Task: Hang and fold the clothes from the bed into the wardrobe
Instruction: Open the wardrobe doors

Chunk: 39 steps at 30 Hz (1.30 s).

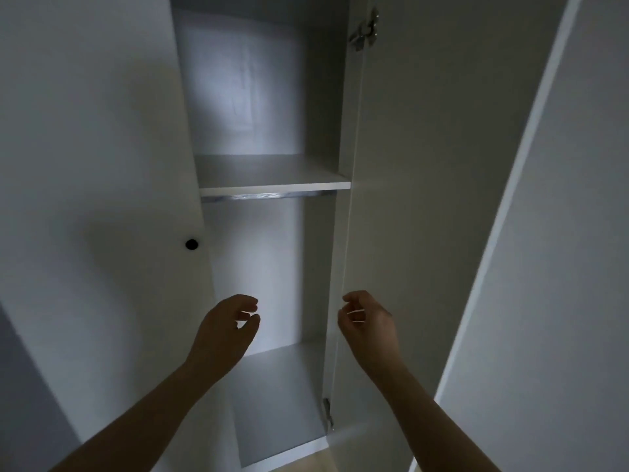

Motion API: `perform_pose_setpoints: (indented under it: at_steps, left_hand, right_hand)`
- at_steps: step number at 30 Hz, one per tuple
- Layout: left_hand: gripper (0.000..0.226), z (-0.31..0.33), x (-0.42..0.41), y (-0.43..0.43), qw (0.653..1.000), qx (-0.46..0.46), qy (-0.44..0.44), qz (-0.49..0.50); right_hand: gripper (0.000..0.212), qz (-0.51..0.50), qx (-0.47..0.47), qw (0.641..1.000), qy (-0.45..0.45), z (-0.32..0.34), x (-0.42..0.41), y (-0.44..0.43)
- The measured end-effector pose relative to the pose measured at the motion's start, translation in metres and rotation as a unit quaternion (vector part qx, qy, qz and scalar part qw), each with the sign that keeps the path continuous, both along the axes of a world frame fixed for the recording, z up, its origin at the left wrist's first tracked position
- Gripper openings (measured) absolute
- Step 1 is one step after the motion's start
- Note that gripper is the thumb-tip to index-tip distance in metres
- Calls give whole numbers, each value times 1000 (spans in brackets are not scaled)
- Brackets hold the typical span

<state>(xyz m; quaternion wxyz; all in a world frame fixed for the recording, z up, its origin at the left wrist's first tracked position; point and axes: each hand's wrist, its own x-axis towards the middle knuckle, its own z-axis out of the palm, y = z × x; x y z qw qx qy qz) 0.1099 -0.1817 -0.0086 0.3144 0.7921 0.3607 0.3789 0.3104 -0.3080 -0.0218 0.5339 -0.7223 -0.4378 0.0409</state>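
Note:
A white wardrobe compartment [258, 97] stands open in front of me, with a bare upper shelf [272, 185] and a bare bottom board [275, 403]. A metal rail [269, 196] runs under the upper shelf's front edge. My left hand [226, 327] is raised in front of the lower compartment, fingers loosely curled and holding nothing. My right hand [367, 321] hovers beside the edge of the open right door [425, 199], fingers loosely curled, holding nothing. No clothes or bed are in view.
The closed left door [95, 165] carries a small black knob [191, 244]. Hinges [366, 30] sit on the open door's inner side at top and bottom. Another white panel [561, 233] stands at the far right. A strip of light floor [323, 461] shows below.

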Motion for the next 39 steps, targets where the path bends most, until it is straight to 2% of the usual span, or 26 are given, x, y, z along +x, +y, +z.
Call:
perform_pose_setpoints:
  at_steps: [7, 12, 18, 21, 33, 39]
  left_hand:
    - [23, 6, -64, 73, 996, 18, 27, 78]
    - [31, 12, -88, 134, 994, 46, 33, 96]
    - [48, 3, -81, 193, 996, -8, 23, 89]
    - [54, -2, -73, 214, 995, -4, 41, 95]
    - [31, 0, -35, 249, 988, 33, 46, 142]
    - [20, 5, -47, 219, 985, 41, 44, 159]
  right_hand:
    - [15, 62, -15, 998, -14, 9, -43, 86]
    - [16, 88, -17, 996, -4, 18, -70, 146]
    - [15, 95, -12, 995, 0, 17, -76, 192]
    - [16, 97, -20, 995, -7, 16, -69, 204]
    - [14, 149, -2, 988, 34, 23, -31, 257]
    - [12, 250, 28, 967, 28, 52, -44, 290]
